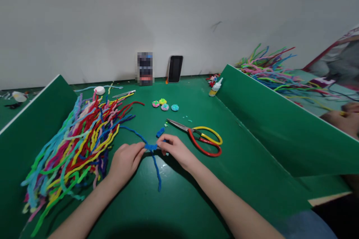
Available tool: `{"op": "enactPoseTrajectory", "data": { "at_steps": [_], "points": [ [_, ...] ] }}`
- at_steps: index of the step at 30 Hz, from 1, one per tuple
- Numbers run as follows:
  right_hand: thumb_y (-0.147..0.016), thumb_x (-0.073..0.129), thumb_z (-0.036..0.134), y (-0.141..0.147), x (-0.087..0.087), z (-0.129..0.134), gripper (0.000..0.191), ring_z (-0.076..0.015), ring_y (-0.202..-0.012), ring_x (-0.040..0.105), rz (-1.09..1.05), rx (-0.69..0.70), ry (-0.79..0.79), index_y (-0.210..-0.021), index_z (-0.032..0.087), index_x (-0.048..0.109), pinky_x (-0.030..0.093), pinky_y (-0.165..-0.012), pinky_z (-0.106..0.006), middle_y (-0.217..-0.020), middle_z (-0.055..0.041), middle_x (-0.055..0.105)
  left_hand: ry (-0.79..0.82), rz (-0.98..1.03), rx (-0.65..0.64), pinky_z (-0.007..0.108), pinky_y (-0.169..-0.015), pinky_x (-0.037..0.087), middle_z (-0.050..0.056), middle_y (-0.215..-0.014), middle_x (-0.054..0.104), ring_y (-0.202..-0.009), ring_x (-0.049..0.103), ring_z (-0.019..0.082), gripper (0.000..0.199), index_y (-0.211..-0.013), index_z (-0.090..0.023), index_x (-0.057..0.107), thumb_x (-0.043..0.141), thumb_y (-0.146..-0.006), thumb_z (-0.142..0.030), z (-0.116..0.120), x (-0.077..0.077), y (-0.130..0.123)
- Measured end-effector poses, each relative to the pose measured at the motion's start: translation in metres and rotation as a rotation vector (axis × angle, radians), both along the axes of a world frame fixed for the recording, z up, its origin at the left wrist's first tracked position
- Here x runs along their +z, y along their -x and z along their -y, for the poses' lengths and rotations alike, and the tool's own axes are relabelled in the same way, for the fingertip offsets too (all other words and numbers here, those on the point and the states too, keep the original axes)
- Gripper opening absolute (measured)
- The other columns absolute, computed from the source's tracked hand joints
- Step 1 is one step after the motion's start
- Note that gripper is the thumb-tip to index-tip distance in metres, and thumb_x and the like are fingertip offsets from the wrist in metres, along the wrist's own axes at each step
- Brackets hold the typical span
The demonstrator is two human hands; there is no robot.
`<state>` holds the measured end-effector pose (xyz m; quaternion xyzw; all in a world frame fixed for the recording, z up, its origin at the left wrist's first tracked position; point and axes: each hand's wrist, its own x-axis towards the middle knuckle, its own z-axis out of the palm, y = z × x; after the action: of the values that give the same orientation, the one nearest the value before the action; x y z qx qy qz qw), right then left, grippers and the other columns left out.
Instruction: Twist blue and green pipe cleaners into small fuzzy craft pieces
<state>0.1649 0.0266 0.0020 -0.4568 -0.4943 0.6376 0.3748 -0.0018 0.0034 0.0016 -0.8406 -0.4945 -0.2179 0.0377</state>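
1. The left hand (pixel 125 161) and right hand (pixel 174 150) met low over the green table (pixel 196 194), fingertips pinched on a blue pipe cleaner (pixel 151 147) that ran between them.
2. Where they gripped it, the cleaner was bunched into a small wad; one tail ran up and left toward the coloured pile (pixel 81 138), the other hung down toward the person.
3. Its long axis therefore lay roughly away-to-near, crossing the line between the two hands.
4. Both hands were equally near it, each closed on the wad from its own side.
5. A short blue offcut (pixel 160 132) lay just beyond the right fingers.
6. Scissors (pixel 200 139) lay just right of the right hand, blades pointing left.
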Motion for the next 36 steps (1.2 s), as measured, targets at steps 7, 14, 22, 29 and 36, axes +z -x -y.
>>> {"op": "enactPoseTrajectory", "data": {
  "at_steps": [7, 14, 22, 29, 36],
  "points": [
    [-0.060, 0.052, 0.022, 0.0000, -0.0016, 0.0008, 0.008, -0.0056, -0.042, 0.040, -0.092, 0.009, 0.095, -0.056, 0.016, 0.049, 0.032, -0.047, -0.020, -0.045, 0.0068, 0.042, -0.026, 0.017, -0.017, 0.022, -0.050, 0.038, 0.003, -0.065, 0.065, -0.050, 0.052, 0.013, 0.038, -0.079, -0.017, 0.059, 0.026, -0.085, -0.033, 0.0003, 0.0008, 0.0001],
    [-0.061, 0.052, 0.023, -0.0005, -0.0018, 0.0008, 0.010, -0.0050, -0.039, 0.038, -0.099, 0.046, 0.111, -0.055, 0.016, 0.048, 0.031, -0.044, -0.019, -0.042, 0.0074, 0.041, -0.031, 0.024, -0.033, 0.022, -0.050, 0.038, 0.003, -0.064, 0.065, -0.050, 0.052, 0.013, 0.037, -0.079, -0.017, 0.059, 0.026, -0.085, -0.032, 0.0004, 0.0009, -0.0003],
    [-0.061, 0.052, 0.026, -0.0018, 0.0020, 0.0010, 0.012, -0.0034, -0.038, 0.038, -0.088, 0.068, 0.145, -0.057, 0.015, 0.049, 0.030, -0.041, -0.018, -0.048, 0.0060, 0.047, -0.030, 0.054, -0.046, 0.021, -0.051, 0.038, 0.003, -0.064, 0.064, -0.051, 0.052, 0.012, 0.037, -0.079, -0.017, 0.059, 0.026, -0.086, -0.032, 0.0000, 0.0007, 0.0006],
    [-0.061, 0.053, 0.025, -0.0034, 0.0016, 0.0007, 0.011, -0.0033, -0.035, 0.039, -0.151, 0.129, 0.192, -0.058, 0.015, 0.049, 0.028, -0.039, -0.017, -0.043, 0.0058, 0.049, -0.040, 0.034, -0.050, 0.022, -0.050, 0.038, 0.002, -0.060, 0.061, -0.051, 0.051, 0.012, 0.040, -0.079, -0.017, 0.058, 0.022, -0.086, -0.034, 0.0004, -0.0002, 0.0007],
    [-0.061, 0.053, 0.025, -0.0045, -0.0011, 0.0011, 0.011, -0.0031, -0.031, 0.038, -0.231, 0.190, 0.260, -0.058, 0.015, 0.049, 0.026, -0.034, -0.016, -0.039, 0.0061, 0.050, -0.063, 0.023, -0.067, 0.022, -0.050, 0.036, 0.002, -0.055, 0.057, -0.051, 0.049, 0.013, 0.038, -0.079, -0.016, 0.058, 0.023, -0.086, -0.031, 0.0016, -0.0003, 0.0006]
  ]
}}
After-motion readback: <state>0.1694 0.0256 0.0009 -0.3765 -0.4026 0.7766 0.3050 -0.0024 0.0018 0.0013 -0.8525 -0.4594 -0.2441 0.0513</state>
